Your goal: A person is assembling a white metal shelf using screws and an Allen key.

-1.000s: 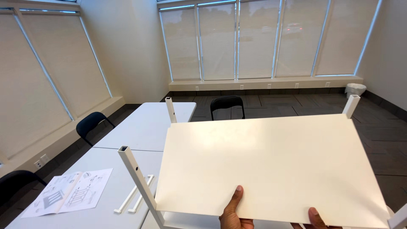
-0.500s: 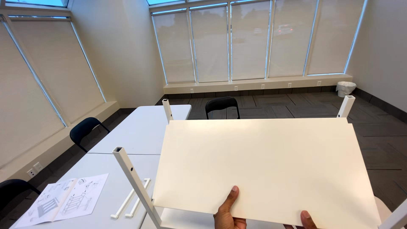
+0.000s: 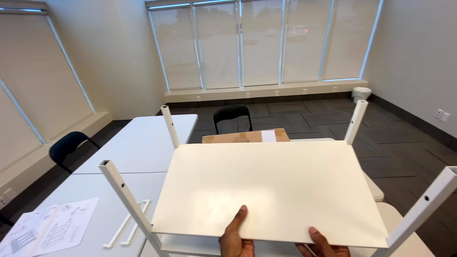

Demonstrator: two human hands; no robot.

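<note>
Both hands grip the near edge of a cream-white rectangular shelf panel (image 3: 281, 188), held nearly flat and tipped slightly up toward the far side. The left hand (image 3: 236, 238) has its thumb lying on top of the panel, pointing away from the camera, with the other fingers tucked underneath, so the panel is pinched between thumb and fingers. The right hand (image 3: 321, 243) sits just beside it at the same edge, its thumb resting on the top surface and the remaining fingers out of sight below; it too clamps the panel.

The panel sits between four white square-tube legs of a frame: the near left leg (image 3: 124, 200) and near right leg (image 3: 423, 204) lean outward and show small holes, while the far left leg (image 3: 170, 126) and far right leg (image 3: 356, 122) rise behind the panel's back corners. A lower shelf (image 3: 190, 243) of the same frame shows beneath the near edge.

On the white tabletop (image 3: 138, 147) to the left lie an instruction sheet (image 3: 50, 232) with line drawings and two white rails (image 3: 126, 231) side by side. A cardboard box (image 3: 247, 136) lies past the panel, with a black chair (image 3: 232, 116) behind it and another black chair (image 3: 69, 147) at the far left. A small white bin (image 3: 360, 93) stands by the windows
</note>
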